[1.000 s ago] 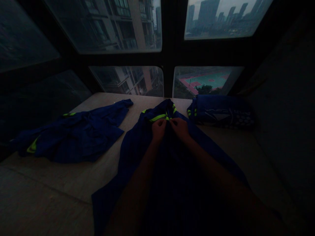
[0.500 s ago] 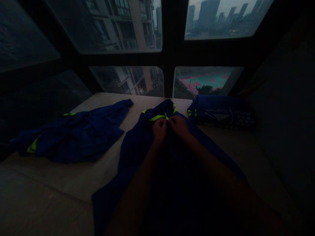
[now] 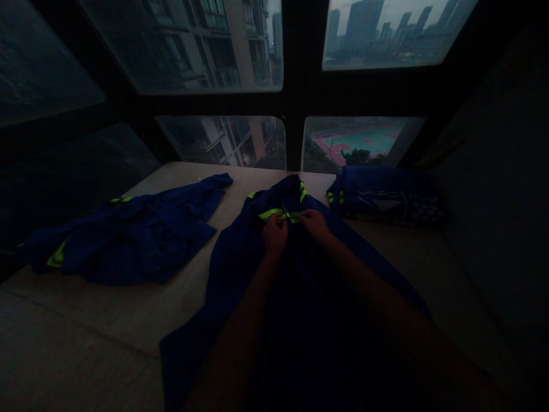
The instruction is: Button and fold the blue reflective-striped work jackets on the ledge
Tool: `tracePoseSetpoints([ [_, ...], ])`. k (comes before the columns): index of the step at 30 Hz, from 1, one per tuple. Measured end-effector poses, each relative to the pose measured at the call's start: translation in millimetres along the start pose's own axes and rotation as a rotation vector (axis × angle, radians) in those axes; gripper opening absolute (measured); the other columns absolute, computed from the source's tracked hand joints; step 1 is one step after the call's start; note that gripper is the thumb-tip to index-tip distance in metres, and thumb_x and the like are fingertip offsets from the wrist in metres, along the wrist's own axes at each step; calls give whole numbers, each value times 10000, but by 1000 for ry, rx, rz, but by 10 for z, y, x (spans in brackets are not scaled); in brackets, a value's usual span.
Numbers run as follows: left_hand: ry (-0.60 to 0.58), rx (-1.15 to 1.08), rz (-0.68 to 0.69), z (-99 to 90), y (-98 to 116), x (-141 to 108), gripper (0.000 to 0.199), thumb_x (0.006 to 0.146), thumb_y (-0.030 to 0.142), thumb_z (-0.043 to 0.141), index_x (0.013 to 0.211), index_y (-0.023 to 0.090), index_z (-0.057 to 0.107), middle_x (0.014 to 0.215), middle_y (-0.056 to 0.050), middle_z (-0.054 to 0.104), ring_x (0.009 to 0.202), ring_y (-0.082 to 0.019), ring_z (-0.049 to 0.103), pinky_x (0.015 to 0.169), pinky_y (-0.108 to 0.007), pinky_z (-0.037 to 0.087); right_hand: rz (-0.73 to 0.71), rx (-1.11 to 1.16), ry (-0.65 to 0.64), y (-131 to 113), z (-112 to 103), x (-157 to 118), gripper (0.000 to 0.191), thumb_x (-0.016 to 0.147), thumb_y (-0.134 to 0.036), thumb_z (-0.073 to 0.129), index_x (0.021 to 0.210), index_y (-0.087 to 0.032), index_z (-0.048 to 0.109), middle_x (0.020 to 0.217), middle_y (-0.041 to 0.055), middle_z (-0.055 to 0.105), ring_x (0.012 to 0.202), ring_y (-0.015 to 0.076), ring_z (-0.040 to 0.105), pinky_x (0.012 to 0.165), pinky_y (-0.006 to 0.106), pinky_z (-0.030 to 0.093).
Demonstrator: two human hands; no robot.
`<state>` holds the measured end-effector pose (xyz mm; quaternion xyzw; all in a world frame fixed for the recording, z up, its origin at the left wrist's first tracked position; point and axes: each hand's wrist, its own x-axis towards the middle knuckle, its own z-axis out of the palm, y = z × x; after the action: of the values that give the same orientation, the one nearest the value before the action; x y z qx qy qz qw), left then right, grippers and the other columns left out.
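A dark blue shirt (image 3: 240, 274) with bright yellow-green stripes at its collar lies spread on the pale ledge in front of me, its collar end toward the window. My left hand (image 3: 275, 234) pinches the collar's striped edge from the left. On the other side of the collar opening, my right hand (image 3: 314, 223) pinches the edge with its fingertips. A short striped stretch of collar shows between the two hands. Deep shadow hides the lower part of the shirt under my forearms.
Another blue garment (image 3: 132, 240) with yellow-green trim lies crumpled on the ledge (image 3: 77, 326) at left. A folded blue garment (image 3: 381, 194) with white print rests at the back right, near a dark wall (image 3: 493, 189). Dark window frames (image 3: 294, 103) rise behind the ledge.
My hands have moved slightly apart and a little nearer to me. More of the yellow-green collar edge shows between them. The other garments have not moved.
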<state>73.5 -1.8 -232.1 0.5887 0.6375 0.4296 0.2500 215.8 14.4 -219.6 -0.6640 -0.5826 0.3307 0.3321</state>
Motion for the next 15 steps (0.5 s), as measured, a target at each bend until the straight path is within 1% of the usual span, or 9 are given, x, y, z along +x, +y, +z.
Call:
tracePoseSetpoints([
  [2, -15, 87, -1, -63, -7, 6, 253, 845, 228, 609, 1092, 207, 660, 881, -87, 749, 842, -245, 695, 818, -359, 497, -45, -85, 36, -3, -35, -6, 249, 860, -179, 502, 1005, -182, 704, 1025, 57, 719, 959, 176, 641, 883, 295, 471],
  [4, -65, 159, 21, -128, 4, 18, 201, 840, 254, 627, 1031, 232, 684, 878, -82, 748, 859, -250, 691, 818, -345, 484, -92, -164, 35, -3, -61, -28, 303, 892, -183, 478, 1121, -186, 675, 1142, 78, 691, 1051, 189, 618, 949, 315, 444],
  [5, -96, 191, 36, -162, 15, 27, 160, 826, 269, 648, 976, 247, 699, 874, -75, 747, 869, -252, 688, 819, -336, 478, -114, -202, 21, 4, -69, -46, 312, 901, -188, 476, 1150, -186, 665, 1172, 88, 678, 1076, 195, 609, 962, 317, 436],
  [6, -123, 221, 49, -198, 26, 37, 121, 813, 288, 667, 922, 257, 708, 870, -70, 745, 880, -255, 685, 824, -333, 474, -133, -238, -2, 17, -73, -68, 308, 901, -186, 486, 1151, -188, 666, 1182, 94, 671, 1089, 200, 603, 965, 315, 433],
  [8, -144, 274, 61, -283, 48, 70, 103, 822, 323, 656, 882, 263, 716, 890, -77, 740, 917, -268, 675, 853, -344, 462, -156, -306, -60, 60, -74, -120, 262, 873, -169, 529, 1074, -189, 697, 1154, 105, 675, 1086, 212, 603, 947, 306, 438],
  [11, -70, 395, 121, -441, 52, 186, 207, 885, 290, 551, 1019, 237, 699, 1026, -111, 718, 1009, -280, 645, 913, -371, 442, -144, -382, -112, 127, -64, -170, 174, 848, -174, 570, 934, -180, 722, 1127, 131, 675, 1079, 237, 605, 902, 304, 454],
  [13, -2, 471, 192, -541, 26, 322, 263, 884, 268, 540, 1104, 199, 669, 1141, -141, 678, 1103, -292, 603, 969, -382, 420, -121, -396, -111, 134, -49, -149, 170, 863, -223, 574, 937, -182, 721, 1126, 136, 678, 1075, 248, 611, 885, 312, 460],
  [14, 22, 486, 212, -578, 6, 407, 288, 876, 272, 555, 1129, 179, 655, 1184, -158, 657, 1146, -300, 580, 998, -389, 405, -107, -391, -102, 121, -35, -117, 187, 875, -252, 568, 964, -186, 718, 1116, 131, 685, 1068, 248, 619, 881, 315, 463],
  [15, 31, 471, 202, -602, -18, 500, 319, 862, 285, 581, 1150, 163, 643, 1212, -174, 641, 1177, -311, 562, 1020, -400, 391, -89, -379, -89, 97, -16, -71, 213, 889, -278, 555, 1002, -189, 712, 1105, 125, 693, 1060, 247, 628, 877, 318, 466],
])
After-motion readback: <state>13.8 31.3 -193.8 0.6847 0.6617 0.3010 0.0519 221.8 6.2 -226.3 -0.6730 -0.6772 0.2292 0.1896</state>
